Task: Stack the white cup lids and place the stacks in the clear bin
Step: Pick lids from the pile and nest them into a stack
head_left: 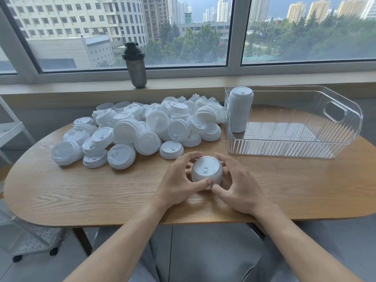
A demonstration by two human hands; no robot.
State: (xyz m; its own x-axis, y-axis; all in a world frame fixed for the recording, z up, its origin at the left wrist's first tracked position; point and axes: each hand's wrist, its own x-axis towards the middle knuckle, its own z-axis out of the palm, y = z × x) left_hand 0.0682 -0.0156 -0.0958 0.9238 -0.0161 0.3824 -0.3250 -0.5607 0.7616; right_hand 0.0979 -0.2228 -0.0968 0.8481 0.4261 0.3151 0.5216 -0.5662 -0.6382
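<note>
Both your hands cup one short stack of lids (206, 173) near the tabletop's front edge: left hand (181, 180) on its left side, right hand (239, 186) on its right, fingers curled round it, thumbs almost meeting at the front. My read is that you're squaring it so the lids nest flush (how many are in it I can't tell).

The loose lids (138, 127) lie heaped over the back-left half of the tabletop (81, 190), well apart from your stack, probably so you can pull one at a time. Too many and too overlapped to count.

The clear bin (295, 123) sits at the right end. One tall finished stack (240, 110) stands upright in its back-left corner, likely parked there so the next stacks fill in beside it.

One dark shaker bottle (136, 66) stands on the windowsill (61, 88), behind the heap.
</note>
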